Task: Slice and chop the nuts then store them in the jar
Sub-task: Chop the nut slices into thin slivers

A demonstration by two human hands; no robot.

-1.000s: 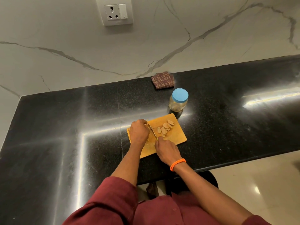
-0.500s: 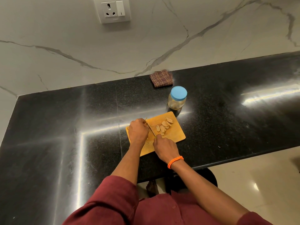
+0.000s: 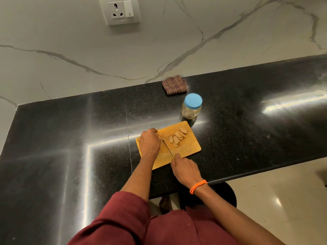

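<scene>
A small wooden cutting board point(image 3: 192, 147) lies on the black counter. Several pale nut slices point(image 3: 177, 137) are spread over its far right part. My left hand point(image 3: 149, 142) is curled on the board's left side, its fingertips pinching a nut that is mostly hidden. My right hand point(image 3: 185, 169), with an orange band at the wrist, grips the handle of a thin knife point(image 3: 168, 148). The blade runs from that hand up to the left fingertips. A clear jar point(image 3: 191, 110) with a blue lid on stands just beyond the board.
A folded checked cloth point(image 3: 174, 85) lies against the marble wall behind the jar. A wall socket point(image 3: 120, 11) sits high on the wall. The black counter point(image 3: 70, 138) stretches left and right; its front edge point(image 3: 265, 171) runs close behind my right wrist.
The knife has drawn back a little toward me, with my right hand nearer the board's front edge. My left hand stays on the nut. The slices have not moved.
</scene>
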